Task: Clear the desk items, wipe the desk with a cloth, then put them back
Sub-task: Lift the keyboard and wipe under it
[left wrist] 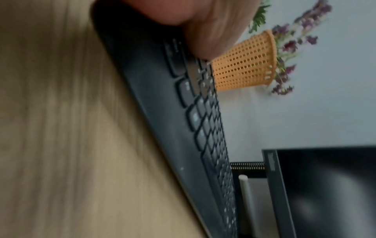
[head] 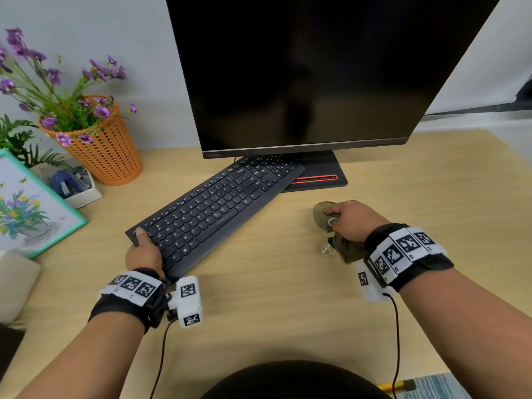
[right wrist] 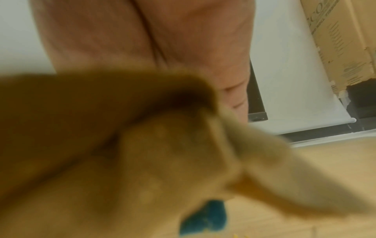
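the left hand (head: 144, 253) grips the near left end of the black keyboard (head: 214, 210), thumb on top by the corner keys, fingers hidden beneath the edge; the keyboard lies slantwise on the wooden desk (head: 273, 298), its far end resting on the monitor's stand base (head: 322, 180); from the left wrist view its near end appears tilted up off the wood, though blur makes that uncertain; the right hand (head: 349, 220) is clenched round a bunched brownish cloth (head: 322, 211), which sits on the desk to the right of the keyboard, well apart from it; behind, the dark monitor (head: 302, 73); at the left, an orange basket (head: 106, 151) of purple flowers beside a framed flower picture (head: 28, 208)
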